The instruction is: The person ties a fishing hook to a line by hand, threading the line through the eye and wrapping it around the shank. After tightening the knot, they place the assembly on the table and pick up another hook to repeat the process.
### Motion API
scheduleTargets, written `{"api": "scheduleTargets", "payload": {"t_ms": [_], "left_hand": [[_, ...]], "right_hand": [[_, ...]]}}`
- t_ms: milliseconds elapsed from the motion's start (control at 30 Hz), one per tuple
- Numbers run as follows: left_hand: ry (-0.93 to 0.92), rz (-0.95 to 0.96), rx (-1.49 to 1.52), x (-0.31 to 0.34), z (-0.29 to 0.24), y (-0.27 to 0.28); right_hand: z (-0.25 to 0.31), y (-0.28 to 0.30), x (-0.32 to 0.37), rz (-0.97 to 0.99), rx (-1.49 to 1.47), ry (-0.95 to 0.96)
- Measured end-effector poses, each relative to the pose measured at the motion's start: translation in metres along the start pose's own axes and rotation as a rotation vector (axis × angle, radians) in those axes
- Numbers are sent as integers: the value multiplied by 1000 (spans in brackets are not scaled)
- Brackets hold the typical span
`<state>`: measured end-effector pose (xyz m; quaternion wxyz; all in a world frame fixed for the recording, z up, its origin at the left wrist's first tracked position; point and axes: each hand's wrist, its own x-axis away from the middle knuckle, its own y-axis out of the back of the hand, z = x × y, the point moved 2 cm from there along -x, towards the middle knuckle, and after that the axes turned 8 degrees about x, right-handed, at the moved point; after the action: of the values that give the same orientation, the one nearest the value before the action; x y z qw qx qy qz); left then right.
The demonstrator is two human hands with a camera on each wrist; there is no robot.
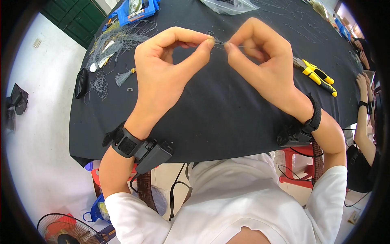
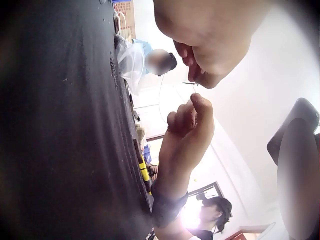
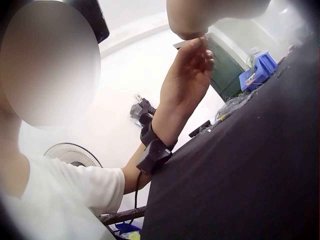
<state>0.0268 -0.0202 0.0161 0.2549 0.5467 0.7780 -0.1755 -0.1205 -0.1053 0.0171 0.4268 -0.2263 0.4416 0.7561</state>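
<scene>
Both hands are raised over the black cloth (image 1: 211,105), fingertips close together but apart. The left hand (image 1: 164,69) pinches a thin clear thread (image 1: 219,42) between thumb and index finger. Facing it, the right hand (image 1: 268,65) pinches the same fine strand with thumb and index finger. A small loose tangle of thread shows beside the left fingertips. In the left wrist view the right hand (image 2: 185,135) has its thumb and index finger together, close to the left hand (image 2: 210,45). The right wrist view shows the left hand (image 3: 185,85) beside the right hand (image 3: 205,17).
Yellow-and-black pliers (image 1: 319,77) lie at the right. Tangled clear threads (image 1: 118,40), a tied thread bundle (image 1: 125,76) and a black case (image 1: 81,83) lie at the left. A blue tray (image 1: 136,12) and plastic bag (image 1: 229,6) are at the back. Another person's arm (image 1: 361,118) is at far right.
</scene>
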Motion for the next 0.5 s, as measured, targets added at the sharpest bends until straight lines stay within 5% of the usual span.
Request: {"api": "scheduleTargets", "payload": {"t_ms": [500], "left_hand": [[45, -37, -26, 0, 0, 0]], "right_hand": [[-4, 0, 1, -49, -32, -62]]}}
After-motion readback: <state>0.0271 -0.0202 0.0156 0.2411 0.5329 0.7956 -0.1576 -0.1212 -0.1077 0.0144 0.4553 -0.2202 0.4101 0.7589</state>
